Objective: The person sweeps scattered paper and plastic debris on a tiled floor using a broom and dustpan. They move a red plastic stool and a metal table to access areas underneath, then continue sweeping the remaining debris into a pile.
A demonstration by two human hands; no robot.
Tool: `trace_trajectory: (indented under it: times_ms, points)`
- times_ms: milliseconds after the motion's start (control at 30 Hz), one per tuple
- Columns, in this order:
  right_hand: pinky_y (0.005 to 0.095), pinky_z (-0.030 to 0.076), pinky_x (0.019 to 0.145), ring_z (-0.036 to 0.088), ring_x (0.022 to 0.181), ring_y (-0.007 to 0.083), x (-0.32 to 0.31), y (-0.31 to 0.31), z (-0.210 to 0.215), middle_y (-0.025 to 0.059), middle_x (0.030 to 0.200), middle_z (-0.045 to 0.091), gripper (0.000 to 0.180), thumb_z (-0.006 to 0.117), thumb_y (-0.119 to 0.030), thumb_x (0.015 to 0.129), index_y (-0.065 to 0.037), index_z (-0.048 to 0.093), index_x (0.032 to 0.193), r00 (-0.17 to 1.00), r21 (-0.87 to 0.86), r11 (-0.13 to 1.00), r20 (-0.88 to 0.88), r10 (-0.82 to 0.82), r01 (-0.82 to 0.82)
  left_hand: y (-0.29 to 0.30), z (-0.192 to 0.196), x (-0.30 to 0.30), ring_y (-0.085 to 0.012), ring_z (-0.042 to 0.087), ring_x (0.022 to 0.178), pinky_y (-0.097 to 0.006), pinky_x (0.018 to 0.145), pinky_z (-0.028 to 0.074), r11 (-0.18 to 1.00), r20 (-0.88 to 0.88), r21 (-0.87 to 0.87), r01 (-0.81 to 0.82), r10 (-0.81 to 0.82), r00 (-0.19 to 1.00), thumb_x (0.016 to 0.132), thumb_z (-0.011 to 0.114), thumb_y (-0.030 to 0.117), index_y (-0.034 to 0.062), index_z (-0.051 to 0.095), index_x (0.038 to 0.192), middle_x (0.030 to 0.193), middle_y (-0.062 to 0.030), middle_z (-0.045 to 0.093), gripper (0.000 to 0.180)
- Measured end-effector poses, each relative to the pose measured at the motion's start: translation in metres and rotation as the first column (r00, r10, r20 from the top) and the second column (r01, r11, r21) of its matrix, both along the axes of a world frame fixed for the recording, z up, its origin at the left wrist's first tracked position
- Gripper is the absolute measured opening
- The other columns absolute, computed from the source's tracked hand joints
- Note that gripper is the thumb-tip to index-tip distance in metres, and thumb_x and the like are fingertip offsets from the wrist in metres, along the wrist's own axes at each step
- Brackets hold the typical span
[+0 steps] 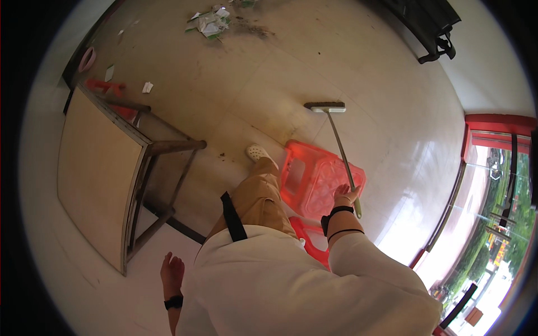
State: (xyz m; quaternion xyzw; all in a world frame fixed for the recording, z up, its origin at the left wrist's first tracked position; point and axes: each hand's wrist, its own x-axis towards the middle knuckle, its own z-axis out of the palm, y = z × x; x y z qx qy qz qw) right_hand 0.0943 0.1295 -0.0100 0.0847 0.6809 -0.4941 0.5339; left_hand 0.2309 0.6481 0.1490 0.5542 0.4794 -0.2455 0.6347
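My right hand point(346, 196) grips the thin metal handle of a broom point(338, 140), whose flat head point(325, 106) rests on the pale tiled floor ahead of me. Just under that hand stands a red plastic stool point(314, 179), with my foot in a white clog point(259, 152) beside it. My left hand point(171, 273) hangs at my side with fingers loosely apart, holding nothing, close to the lower corner of a wooden table point(95, 168). Both wrists carry black bands.
A pile of paper scraps and dirt point(212, 22) lies on the floor at the far top. Smaller scraps point(147, 87) and a second red stool point(115, 98) lie behind the table. Red-framed glass doors point(482, 185) stand at the right; dark furniture point(431, 28) is top right.
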Motion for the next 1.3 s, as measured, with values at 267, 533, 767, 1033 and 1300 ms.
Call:
trace_trajectory:
  times_ms: [267, 533, 767, 1033, 1300]
  points:
    - [0.025, 0.039, 0.056, 0.043, 0.063, 0.0129, -0.021, 0.001, -0.045, 0.0004, 0.074, 0.04, 0.036, 0.059, -0.034, 0.058, -0.014, 0.044, 0.085, 0.95, 0.008, 0.953, 0.075, 0.303, -0.304, 0.004, -0.011, 0.004, -0.0144, 0.047, 0.064, -0.024, 0.062, 0.039, 0.998, 0.025, -0.056, 0.005, -0.004, 1.0, 0.074, 0.046, 0.022, 0.0065, 0.046, 0.089, 0.065, -0.0032, 0.05, 0.022]
    - [0.0238, 0.038, 0.046, 0.046, 0.054, 0.0151, 0.088, 0.068, -0.048, 0.0038, 0.058, 0.047, 0.007, 0.048, -0.014, 0.069, -0.008, 0.047, 0.073, 0.168, -0.033, 0.199, 0.413, 0.895, -0.979, 0.066, -0.043, 0.003, -0.0186, 0.047, 0.07, -0.028, 0.065, 0.041, 0.775, 0.096, -0.283, -0.566, 0.61, 0.787, 0.071, 0.049, 0.028, 0.0042, 0.043, 0.081, 0.07, -0.007, 0.048, 0.027]
    - [0.0242, 0.039, 0.045, 0.046, 0.053, 0.0143, 0.267, 0.15, 0.054, 0.0052, 0.062, 0.048, 0.013, 0.051, -0.011, 0.065, -0.004, 0.047, 0.076, -0.42, -0.154, -0.394, 0.216, 0.882, -0.906, 0.097, -0.048, 0.031, -0.0217, 0.047, 0.078, -0.031, 0.064, 0.042, 0.537, 0.18, -0.424, -0.729, 0.839, 0.514, 0.069, 0.05, 0.035, 0.0038, 0.023, 0.106, 0.086, -0.0122, 0.044, 0.055]
    - [0.0261, 0.039, 0.058, 0.045, 0.067, 0.0141, 0.409, 0.265, 0.137, 0.0062, 0.079, 0.045, 0.036, 0.052, -0.025, 0.067, -0.004, 0.041, 0.094, -0.786, -0.131, -0.779, 0.003, 0.618, -0.613, 0.071, -0.049, 0.074, -0.0213, 0.042, 0.084, -0.038, 0.073, 0.034, 0.421, 0.061, -0.536, -0.732, 0.884, 0.464, 0.066, 0.053, 0.037, 0.0115, 0.017, 0.113, 0.095, -0.0108, 0.038, 0.064]
    - [0.0301, 0.036, 0.067, 0.043, 0.079, 0.0167, 0.6, 0.387, 0.129, 0.0056, 0.093, 0.042, 0.054, 0.053, -0.036, 0.066, -0.006, 0.033, 0.106, -0.894, -0.054, -0.949, -0.324, 0.311, -0.311, 0.05, -0.037, 0.154, -0.0191, 0.036, 0.095, -0.035, 0.082, 0.027, 0.263, 0.093, -0.592, -0.762, 0.961, 0.259, 0.072, 0.041, 0.042, 0.013, 0.037, 0.104, 0.101, -0.0045, 0.039, 0.044]
